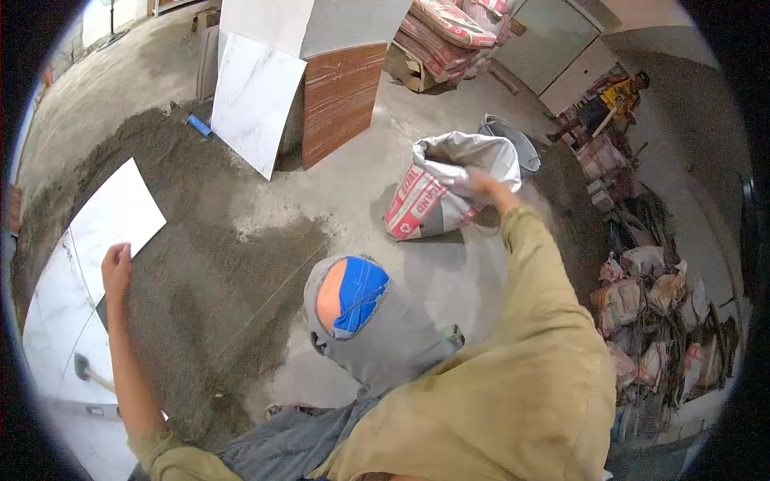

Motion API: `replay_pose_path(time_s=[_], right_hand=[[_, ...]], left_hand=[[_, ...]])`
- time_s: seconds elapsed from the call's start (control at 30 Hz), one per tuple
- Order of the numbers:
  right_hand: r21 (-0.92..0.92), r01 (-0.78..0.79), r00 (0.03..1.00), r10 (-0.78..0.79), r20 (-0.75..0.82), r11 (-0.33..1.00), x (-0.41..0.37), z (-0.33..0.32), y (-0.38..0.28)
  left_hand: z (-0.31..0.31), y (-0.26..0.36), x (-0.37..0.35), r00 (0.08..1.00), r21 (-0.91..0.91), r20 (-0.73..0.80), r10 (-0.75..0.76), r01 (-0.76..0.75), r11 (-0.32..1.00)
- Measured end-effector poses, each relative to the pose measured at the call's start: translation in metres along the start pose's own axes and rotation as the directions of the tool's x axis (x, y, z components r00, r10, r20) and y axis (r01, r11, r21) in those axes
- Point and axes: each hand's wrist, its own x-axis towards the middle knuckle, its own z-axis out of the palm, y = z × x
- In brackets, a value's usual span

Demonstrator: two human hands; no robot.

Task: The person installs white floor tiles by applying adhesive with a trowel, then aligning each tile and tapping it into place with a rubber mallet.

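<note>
The printed sack (pixel 421 196) stands on the floor between one and two o'clock, its silvery mouth gaping and folded over at the rim. The inside is shadowed, so I cannot tell what it holds. The right hand (pixel 484 189) is at the rim nearest the wearer, blurred; I cannot tell whether its fingers grip the edge. Just behind, toward two o'clock, sits a round grey bucket (pixel 525 149), its contents hidden. At nine o'clock the left hand (pixel 118 276), fingers curled narrow, hangs over smooth, grey-veined white tiles (pixel 112 212) beside dark, grainy mortar (pixel 196 276). A mallet (pixel 82 367) lies at eight o'clock; a rough reddish-brown panel (pixel 341 104) leans at eleven.
</note>
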Motion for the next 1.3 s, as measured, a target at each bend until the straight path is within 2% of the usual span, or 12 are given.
replay_pose_path(time_s=[0.2, 0.33, 0.4, 0.47, 0.53, 0.67, 0.7, 0.8, 0.87, 1.03, 1.13, 1.3], right_hand=[[-0.051, 0.154, 0.852, -0.158, -0.499, 0.987, -0.055, 0.163, -0.027], [0.017, 0.069, 0.99, -0.066, -0.125, 0.997, -0.087, 0.155, -0.047], [0.064, 0.009, 1.0, -0.007, -0.03, 0.998, -0.084, 0.16, -0.033], [0.136, 0.424, 0.894, -0.389, -0.223, 0.896, -0.066, 0.154, -0.012], [0.316, 0.044, 0.997, -0.021, -0.076, 0.948, -0.042, 0.088, -0.004], [0.156, -0.006, 0.888, 0.077, -0.452, 0.988, -0.015, 0.128, 0.109], [0.121, -0.317, 0.924, 0.335, -0.183, 0.941, -0.031, 0.131, 0.121], [-0.07, -0.177, 0.975, 0.166, -0.145, 0.982, -0.04, 0.168, 0.181], [0.303, -0.478, 0.853, 0.518, -0.066, 0.825, -0.028, 0.092, 0.087], [0.345, 0.11, 0.992, -0.127, 0.026, 0.932, 0.058, 0.063, 0.005], [0.337, 0.47, 0.786, -0.561, 0.259, 0.815, 0.038, 0.067, -0.13], [0.447, 0.494, 0.504, -0.664, 0.552, 0.746, 0.003, 0.045, -0.191]], left_hand=[[-0.113, -0.111, -0.052, 0.981, 0.016, -0.15, -0.12, 0.124, 0.992], [-0.193, -0.087, -0.104, 0.913, 0.227, -0.218, -0.344, 0.391, 0.892], [-0.235, -0.102, -0.128, 0.976, 0.312, -0.129, -0.176, 0.208, 0.927], [-0.247, -0.114, -0.141, 0.96, 0.346, -0.248, -0.132, 0.214, 0.913], [-0.306, -0.151, -0.159, 0.976, 0.302, -0.193, -0.098, 0.154, 0.941], [-0.308, -0.072, -0.231, 0.871, 0.547, -0.483, -0.093, 0.383, 0.744], [-0.311, -0.059, -0.244, 0.856, 0.565, -0.51, -0.087, 0.409, 0.716], [-0.321, -0.032, -0.292, 0.817, 0.6, -0.57, -0.081, 0.482, 0.639], [-0.334, -0.013, -0.327, 0.801, 0.611, -0.593, -0.081, 0.514, 0.602], [-0.343, 0.043, -0.475, 0.734, 0.55, -0.661, -0.154, 0.613, 0.567], [-0.245, 0.122, -0.496, 0.635, 0.537, -0.766, -0.102, 0.719, 0.441], [-0.212, 0.124, -0.553, 0.486, 0.325, -0.815, -0.315, 0.834, 0.446]])
